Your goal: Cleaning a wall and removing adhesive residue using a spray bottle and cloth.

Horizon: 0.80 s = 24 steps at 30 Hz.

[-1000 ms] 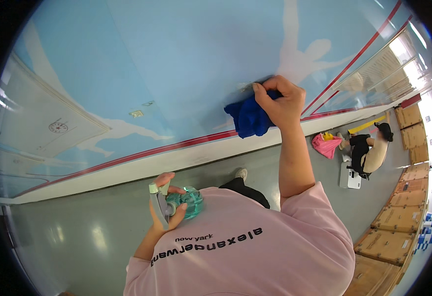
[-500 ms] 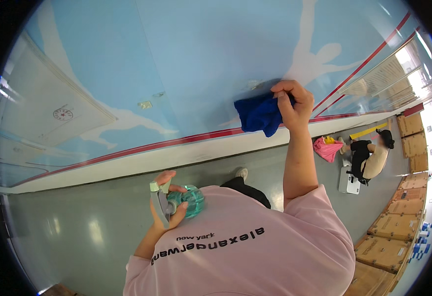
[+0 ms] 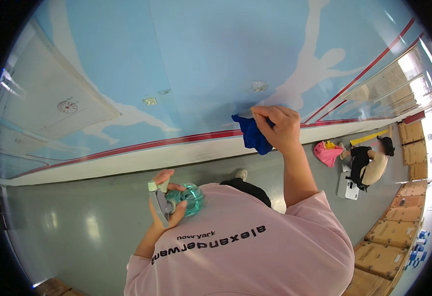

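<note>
My right hand pinches a dark blue cloth, which hangs from the fingers in front of the light blue wall. Whether the cloth touches the wall, I cannot tell. Just above the hand, a patch of whitish residue shows on the wall. Low by my body, my left hand is wrapped round the neck of a spray bottle, clear green with a grey and pale green trigger head. Two smaller marks, one a yellowish patch, sit on the wall further left.
A red stripe runs along the wall above its white base. At the right a person crouches near a pink bag and a white case. Wooden crates line the far right. Grey floor lies below the wall.
My right hand has moved down the wall toward me with the blue cloth, and the whitish residue now shows fully above it. My left hand keeps the spray bottle in the same place.
</note>
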Each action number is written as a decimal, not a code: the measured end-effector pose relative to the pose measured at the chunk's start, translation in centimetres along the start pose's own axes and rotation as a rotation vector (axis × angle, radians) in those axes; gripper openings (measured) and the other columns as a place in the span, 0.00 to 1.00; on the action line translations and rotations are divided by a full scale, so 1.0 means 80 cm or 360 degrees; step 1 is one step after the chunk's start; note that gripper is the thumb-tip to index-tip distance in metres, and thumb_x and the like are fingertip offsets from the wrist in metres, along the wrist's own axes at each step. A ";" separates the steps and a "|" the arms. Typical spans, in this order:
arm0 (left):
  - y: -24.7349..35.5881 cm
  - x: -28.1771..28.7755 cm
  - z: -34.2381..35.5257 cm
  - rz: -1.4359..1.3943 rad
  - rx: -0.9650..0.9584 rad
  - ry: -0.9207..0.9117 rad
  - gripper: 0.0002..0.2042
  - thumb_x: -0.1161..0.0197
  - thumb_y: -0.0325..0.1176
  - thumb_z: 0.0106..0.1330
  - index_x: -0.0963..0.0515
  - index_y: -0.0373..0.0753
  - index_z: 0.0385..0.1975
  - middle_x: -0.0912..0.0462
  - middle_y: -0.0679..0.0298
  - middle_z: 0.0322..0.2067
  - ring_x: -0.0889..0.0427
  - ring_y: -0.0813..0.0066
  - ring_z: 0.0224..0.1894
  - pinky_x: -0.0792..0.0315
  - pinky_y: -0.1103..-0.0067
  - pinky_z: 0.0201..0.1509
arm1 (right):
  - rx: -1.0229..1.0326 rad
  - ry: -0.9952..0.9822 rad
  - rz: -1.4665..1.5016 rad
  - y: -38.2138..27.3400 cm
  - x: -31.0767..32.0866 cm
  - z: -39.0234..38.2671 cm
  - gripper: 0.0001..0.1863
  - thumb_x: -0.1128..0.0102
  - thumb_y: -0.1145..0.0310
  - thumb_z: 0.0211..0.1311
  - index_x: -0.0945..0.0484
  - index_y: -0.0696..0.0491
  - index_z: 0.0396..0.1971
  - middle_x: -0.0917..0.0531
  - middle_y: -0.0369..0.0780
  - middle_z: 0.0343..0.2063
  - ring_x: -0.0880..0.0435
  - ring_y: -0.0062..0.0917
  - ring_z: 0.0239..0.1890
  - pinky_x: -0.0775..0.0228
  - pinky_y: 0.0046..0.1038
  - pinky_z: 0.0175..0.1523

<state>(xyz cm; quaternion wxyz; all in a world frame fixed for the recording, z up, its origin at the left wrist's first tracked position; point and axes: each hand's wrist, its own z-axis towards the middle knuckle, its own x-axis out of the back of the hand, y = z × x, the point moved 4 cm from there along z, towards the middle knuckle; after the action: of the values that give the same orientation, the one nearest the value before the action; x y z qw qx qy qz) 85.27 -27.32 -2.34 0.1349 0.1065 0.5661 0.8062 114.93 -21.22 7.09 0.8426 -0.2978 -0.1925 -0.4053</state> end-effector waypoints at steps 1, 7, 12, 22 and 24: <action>0.000 -0.001 0.000 0.0000 -0.0020 0.0016 0.33 0.35 0.25 0.51 0.42 0.35 0.58 0.39 0.48 0.55 0.24 0.66 0.42 0.24 0.77 0.42 | -0.0022 -0.0040 0.0020 -0.001 0.001 0.000 0.05 0.33 0.78 0.44 0.20 0.54 0.23 0.19 0.38 0.17 0.21 0.25 0.18 0.32 0.22 0.24; 0.001 -0.001 0.002 -0.0008 -0.0014 0.0019 0.33 0.35 0.25 0.51 0.42 0.34 0.58 0.39 0.48 0.55 0.23 0.66 0.41 0.24 0.77 0.41 | -0.0199 -0.0183 -0.0018 -0.003 0.004 0.001 0.05 0.33 0.77 0.44 0.22 0.55 0.20 0.20 0.38 0.17 0.22 0.26 0.18 0.32 0.22 0.25; -0.001 -0.002 0.004 -0.0020 0.0005 0.0020 0.32 0.35 0.25 0.51 0.42 0.34 0.57 0.39 0.48 0.55 0.24 0.66 0.44 0.23 0.77 0.42 | -0.0287 0.0005 0.0101 -0.018 0.008 0.013 0.02 0.35 0.73 0.48 0.20 0.53 0.23 0.21 0.37 0.18 0.22 0.29 0.19 0.31 0.25 0.24; 0.000 -0.002 0.004 -0.0032 -0.0008 0.0047 0.32 0.35 0.26 0.51 0.42 0.34 0.57 0.39 0.48 0.55 0.28 0.64 0.49 0.23 0.76 0.41 | -0.0893 -0.0352 0.1183 -0.010 -0.003 -0.001 0.05 0.45 0.77 0.56 0.20 0.60 0.30 0.20 0.36 0.21 0.23 0.17 0.26 0.32 0.20 0.32; 0.002 -0.003 0.004 -0.0027 0.0045 0.0037 0.32 0.35 0.26 0.51 0.41 0.34 0.57 0.39 0.47 0.55 0.27 0.64 0.49 0.23 0.76 0.41 | -0.1015 -0.0389 0.1438 -0.009 -0.009 -0.007 0.05 0.45 0.76 0.57 0.20 0.60 0.28 0.21 0.36 0.21 0.23 0.16 0.25 0.32 0.20 0.31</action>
<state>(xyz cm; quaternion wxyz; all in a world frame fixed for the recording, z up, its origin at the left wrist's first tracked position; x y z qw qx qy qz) 85.57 -27.15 -2.06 0.1336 0.0942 0.5799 0.7981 113.99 -21.54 6.51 0.7723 -0.6352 -0.0099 -0.0050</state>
